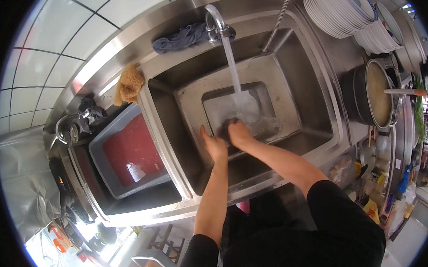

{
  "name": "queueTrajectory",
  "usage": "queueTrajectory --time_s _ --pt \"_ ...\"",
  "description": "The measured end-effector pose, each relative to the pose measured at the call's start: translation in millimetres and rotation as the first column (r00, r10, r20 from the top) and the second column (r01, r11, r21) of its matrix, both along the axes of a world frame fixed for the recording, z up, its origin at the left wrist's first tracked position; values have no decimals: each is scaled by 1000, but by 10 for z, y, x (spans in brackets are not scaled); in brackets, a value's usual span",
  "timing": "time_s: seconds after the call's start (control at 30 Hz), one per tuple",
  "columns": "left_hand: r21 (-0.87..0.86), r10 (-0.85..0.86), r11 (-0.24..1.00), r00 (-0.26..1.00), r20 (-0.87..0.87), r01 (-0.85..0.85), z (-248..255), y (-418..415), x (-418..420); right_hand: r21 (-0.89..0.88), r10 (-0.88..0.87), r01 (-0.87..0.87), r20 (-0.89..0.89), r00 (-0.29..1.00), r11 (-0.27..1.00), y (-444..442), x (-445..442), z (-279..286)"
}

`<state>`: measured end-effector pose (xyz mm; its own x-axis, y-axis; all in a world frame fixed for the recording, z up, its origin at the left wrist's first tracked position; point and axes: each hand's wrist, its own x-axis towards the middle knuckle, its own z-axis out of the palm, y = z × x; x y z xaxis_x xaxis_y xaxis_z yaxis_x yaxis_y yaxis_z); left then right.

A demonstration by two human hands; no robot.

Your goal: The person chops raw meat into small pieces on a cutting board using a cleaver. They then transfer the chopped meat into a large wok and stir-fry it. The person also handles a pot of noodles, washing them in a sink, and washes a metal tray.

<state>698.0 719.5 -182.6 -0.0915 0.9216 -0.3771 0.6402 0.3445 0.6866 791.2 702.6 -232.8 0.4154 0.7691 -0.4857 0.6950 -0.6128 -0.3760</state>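
Both hands are low in a stainless steel sink (285,79), over a rectangular water-filled tray or recess (213,111) at its bottom. My left hand (214,144) is at the near left edge of this water, thumb raised and apart; its other fingers are mostly hidden. Beside it, my right hand (239,134) has its fingers curled down close to the water. Something dark and blurred shows between the hands; I cannot tell what it is or whether either hand grips it. From the chrome faucet (215,17), a stream of water (231,60) falls just beyond my right hand.
Left, a grey plastic tub (98,150) of reddish liquid sits in a second basin. An orange-brown cloth (129,83) and a dark cloth (178,39) lie along the rim. At right stand stacked white plates (332,9) and a pot (355,93) with a handled utensil (402,91).
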Motion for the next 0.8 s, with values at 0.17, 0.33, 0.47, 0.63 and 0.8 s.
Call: queueTrajectory --time_s 0.17,0.33,0.47,0.63,0.8 --pt "95 130 986 990 45 -134 103 55 -144 206 326 -296 -130 936 933 -152 -247 557" --pt "214 163 966 984 -73 -144 721 84 -172 -18 369 -369 0 929 929 -240 419 327" --pt "651 75 754 974 -214 85 1146 65 -196 61 233 -254 233 944 965 -333 724 383" --pt "701 130 703 947 -295 122 1398 97 -211 -12 84 -84 259 962 996 -382 1102 498" --pt "545 217 829 971 -100 -129 1225 115 -241 430 104 -30 -150 983 902 -274 816 966"
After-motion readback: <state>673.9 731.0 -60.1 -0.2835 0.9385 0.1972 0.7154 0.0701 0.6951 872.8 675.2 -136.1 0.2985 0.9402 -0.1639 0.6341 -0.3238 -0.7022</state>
